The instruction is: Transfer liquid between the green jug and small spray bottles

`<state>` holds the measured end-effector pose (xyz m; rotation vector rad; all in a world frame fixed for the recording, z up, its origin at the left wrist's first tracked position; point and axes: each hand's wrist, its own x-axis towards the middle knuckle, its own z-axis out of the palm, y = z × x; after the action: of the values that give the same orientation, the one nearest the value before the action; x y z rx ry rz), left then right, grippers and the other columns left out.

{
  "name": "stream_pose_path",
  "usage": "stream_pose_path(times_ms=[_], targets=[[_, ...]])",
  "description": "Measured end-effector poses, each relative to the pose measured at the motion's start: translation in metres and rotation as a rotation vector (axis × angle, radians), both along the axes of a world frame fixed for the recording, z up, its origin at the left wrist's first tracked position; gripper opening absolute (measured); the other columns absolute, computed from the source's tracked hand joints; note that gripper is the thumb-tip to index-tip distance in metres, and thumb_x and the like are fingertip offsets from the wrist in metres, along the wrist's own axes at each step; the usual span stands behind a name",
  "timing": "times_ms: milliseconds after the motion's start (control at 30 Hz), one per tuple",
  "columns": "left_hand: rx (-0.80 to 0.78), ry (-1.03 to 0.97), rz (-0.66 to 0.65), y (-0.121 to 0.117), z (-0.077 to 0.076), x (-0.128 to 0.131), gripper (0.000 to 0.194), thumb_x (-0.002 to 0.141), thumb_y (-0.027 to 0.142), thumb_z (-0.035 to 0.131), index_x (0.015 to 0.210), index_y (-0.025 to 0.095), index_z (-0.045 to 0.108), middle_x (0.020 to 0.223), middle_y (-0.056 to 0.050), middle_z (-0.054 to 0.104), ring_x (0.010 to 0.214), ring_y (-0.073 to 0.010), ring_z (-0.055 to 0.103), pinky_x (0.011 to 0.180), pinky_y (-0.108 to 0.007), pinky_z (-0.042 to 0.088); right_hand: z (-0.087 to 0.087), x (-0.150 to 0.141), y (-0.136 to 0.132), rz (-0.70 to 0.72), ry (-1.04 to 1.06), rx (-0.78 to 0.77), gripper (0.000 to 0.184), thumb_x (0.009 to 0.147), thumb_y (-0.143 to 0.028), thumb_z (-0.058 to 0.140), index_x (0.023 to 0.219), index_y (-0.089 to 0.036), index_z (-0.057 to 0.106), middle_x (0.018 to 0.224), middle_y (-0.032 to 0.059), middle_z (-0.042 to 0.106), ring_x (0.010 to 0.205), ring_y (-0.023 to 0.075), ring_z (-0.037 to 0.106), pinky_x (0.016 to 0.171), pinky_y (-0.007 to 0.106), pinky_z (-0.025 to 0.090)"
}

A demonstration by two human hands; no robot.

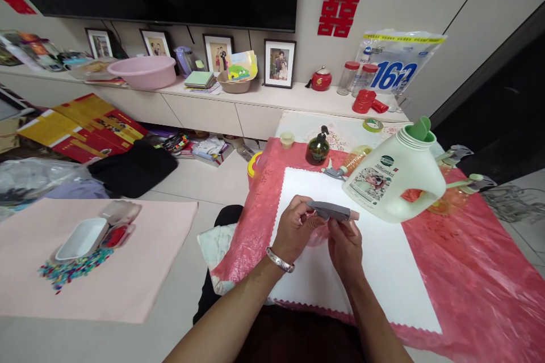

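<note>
Both my hands meet over a white mat on a red tablecloth. My left hand, with a silver bracelet on the wrist, curls its fingers around a grey spray-trigger head and what looks like a small pink bottle beneath it. My right hand pinches the same grey head from below. A large pale green detergent jug stands tilted just right of the hands.
A dark green pump bottle, a spray bottle and a tape roll sit farther back. On the left, a pink mat holds a white tray and coloured beads. A sideboard carries frames, jars and a pink basin.
</note>
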<state>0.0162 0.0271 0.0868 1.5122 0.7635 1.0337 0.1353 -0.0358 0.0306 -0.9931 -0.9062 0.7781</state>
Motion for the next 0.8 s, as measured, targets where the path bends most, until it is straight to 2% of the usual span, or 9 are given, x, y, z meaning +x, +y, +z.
stream_pose_path(times_ms=[67, 200, 333, 433, 533, 667, 800], targets=[[0.035, -0.003, 0.007, -0.002, -0.002, 0.000, 0.017, 0.085, 0.037, 0.069, 0.086, 0.020, 0.072, 0.092, -0.003, 0.062, 0.081, -0.0162, 0.056, 0.071, -0.027, 0.045, 0.002, 0.001, 0.000, -0.006, 0.000, -0.010, 0.034, 0.099, -0.035, 0.059, 0.122, -0.011, 0.055, 0.111, 0.0084, 0.056, 0.101, 0.0165, 0.057, 0.090, 0.035, 0.053], [0.009, -0.029, 0.039, -0.004, -0.006, 0.000, 0.012, 0.089, 0.030, 0.065, 0.098, 0.022, 0.068, 0.092, -0.003, 0.066, 0.083, -0.0178, 0.060, 0.076, -0.030, 0.048, 0.010, 0.001, 0.000, 0.029, -0.057, -0.007, 0.033, 0.094, -0.035, 0.064, 0.121, -0.017, 0.061, 0.118, 0.0094, 0.054, 0.109, 0.0203, 0.054, 0.093, 0.037, 0.050], [0.112, -0.064, 0.030, -0.002, -0.007, -0.002, 0.013, 0.093, 0.030, 0.058, 0.096, 0.022, 0.069, 0.100, -0.005, 0.063, 0.093, -0.0188, 0.061, 0.081, -0.032, 0.050, 0.017, 0.004, -0.001, 0.045, -0.107, 0.005, 0.029, 0.093, -0.033, 0.065, 0.118, -0.020, 0.065, 0.120, 0.0090, 0.052, 0.113, 0.0212, 0.051, 0.095, 0.035, 0.047], [0.140, -0.028, -0.034, 0.000, -0.008, -0.006, 0.019, 0.091, 0.034, 0.062, 0.104, 0.023, 0.070, 0.101, -0.006, 0.062, 0.088, -0.0172, 0.059, 0.078, -0.030, 0.049, 0.017, 0.004, 0.000, 0.061, -0.098, 0.010, 0.032, 0.094, -0.033, 0.064, 0.119, -0.015, 0.061, 0.117, 0.0092, 0.053, 0.109, 0.0192, 0.053, 0.095, 0.036, 0.048], [0.054, -0.023, -0.062, 0.004, -0.008, -0.008, 0.031, 0.083, 0.040, 0.072, 0.109, 0.024, 0.069, 0.100, -0.004, 0.062, 0.076, -0.0137, 0.055, 0.070, -0.027, 0.047, 0.015, 0.004, 0.003, 0.076, -0.077, 0.017, 0.032, 0.094, -0.032, 0.065, 0.116, -0.011, 0.056, 0.112, 0.0079, 0.054, 0.103, 0.0168, 0.055, 0.092, 0.036, 0.050], [-0.082, -0.032, -0.090, 0.010, -0.004, -0.008, 0.033, 0.075, 0.044, 0.078, 0.097, 0.021, 0.069, 0.092, -0.001, 0.062, 0.062, -0.0091, 0.046, 0.062, -0.024, 0.042, 0.015, 0.006, 0.002, 0.103, -0.085, 0.012, 0.033, 0.094, -0.035, 0.065, 0.116, -0.012, 0.057, 0.113, 0.0080, 0.053, 0.105, 0.0175, 0.053, 0.095, 0.037, 0.049], [-0.047, -0.041, -0.122, 0.013, -0.002, -0.005, 0.027, 0.079, 0.044, 0.074, 0.088, 0.020, 0.069, 0.090, -0.002, 0.062, 0.069, -0.0116, 0.051, 0.064, -0.025, 0.043, 0.014, 0.012, -0.001, 0.154, -0.121, -0.027, 0.036, 0.099, -0.039, 0.058, 0.127, -0.018, 0.060, 0.123, 0.0095, 0.049, 0.115, 0.0202, 0.050, 0.101, 0.040, 0.046]])
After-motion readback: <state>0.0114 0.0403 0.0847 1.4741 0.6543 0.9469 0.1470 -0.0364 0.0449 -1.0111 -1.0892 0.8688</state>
